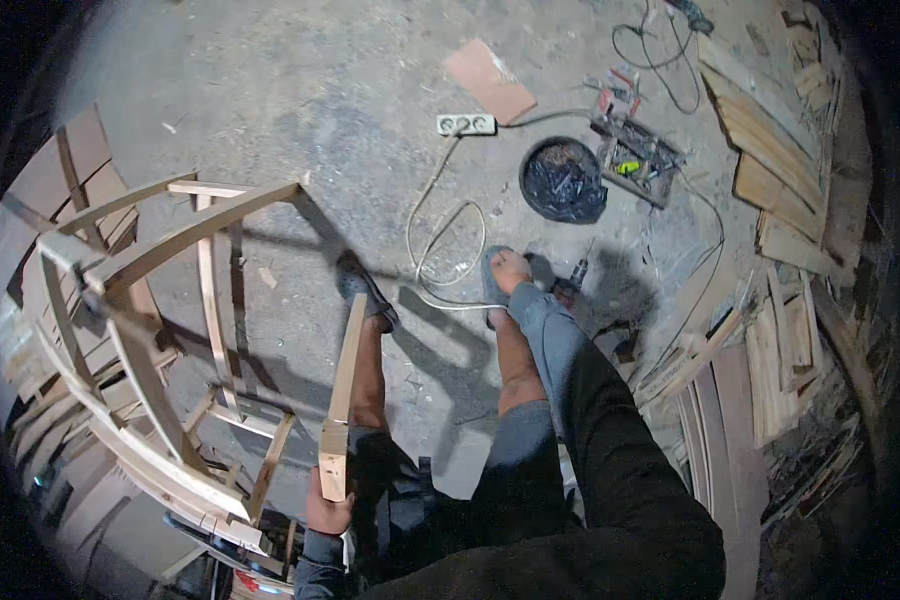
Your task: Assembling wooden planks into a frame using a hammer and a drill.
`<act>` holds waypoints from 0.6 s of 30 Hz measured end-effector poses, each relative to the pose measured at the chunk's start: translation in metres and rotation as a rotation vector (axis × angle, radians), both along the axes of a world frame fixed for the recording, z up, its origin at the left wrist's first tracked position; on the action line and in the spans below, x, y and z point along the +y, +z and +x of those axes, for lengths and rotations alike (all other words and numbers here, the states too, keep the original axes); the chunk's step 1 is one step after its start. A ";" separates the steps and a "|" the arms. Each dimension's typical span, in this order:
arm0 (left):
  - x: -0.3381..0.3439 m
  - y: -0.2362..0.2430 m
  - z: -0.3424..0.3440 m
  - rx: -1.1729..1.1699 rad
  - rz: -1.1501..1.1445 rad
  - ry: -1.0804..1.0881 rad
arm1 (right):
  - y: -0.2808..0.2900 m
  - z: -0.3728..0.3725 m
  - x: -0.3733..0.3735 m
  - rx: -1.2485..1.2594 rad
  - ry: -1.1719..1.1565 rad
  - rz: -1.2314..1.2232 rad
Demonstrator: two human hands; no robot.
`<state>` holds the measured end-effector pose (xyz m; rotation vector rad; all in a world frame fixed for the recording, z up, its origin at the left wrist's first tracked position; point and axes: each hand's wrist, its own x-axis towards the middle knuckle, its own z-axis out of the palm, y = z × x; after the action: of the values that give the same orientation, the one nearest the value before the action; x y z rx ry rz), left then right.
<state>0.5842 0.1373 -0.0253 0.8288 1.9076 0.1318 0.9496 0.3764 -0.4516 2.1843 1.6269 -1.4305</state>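
Observation:
My left hand (327,511) is closed round the lower end of a pale wooden bar (350,365), which slants up in front of my left shin. My right arm reaches down to my right foot, where my right hand (511,270) lies over the grey slipper (491,262) with its fingers curled; what they hold, if anything, is hidden. Just right of that hand a cordless drill (576,277) stands on the floor, partly in shadow. A wooden frame (210,300) of curved rails and slats stands at my left.
A white power strip (465,125) with a looping cable (435,235) lies ahead. Right of it are a black round tub (562,180) and a tool tray (638,160). Stacked boards (770,150) line the right side. More wood panels (80,160) lie behind the frame.

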 end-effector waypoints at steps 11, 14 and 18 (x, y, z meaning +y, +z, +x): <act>-0.032 -0.059 0.041 0.163 -0.071 0.187 | -0.129 0.027 0.011 0.084 0.378 0.299; -0.031 -0.071 0.054 0.312 -0.056 0.079 | -0.167 -0.021 -0.023 0.088 0.390 0.157; -0.032 -0.076 0.060 0.331 -0.020 0.025 | -0.221 -0.068 -0.037 0.109 0.494 0.107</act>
<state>0.6441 0.1050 -0.1015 0.8537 2.2255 -0.0106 0.8819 0.3395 -0.6724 1.5965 2.1268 -1.3517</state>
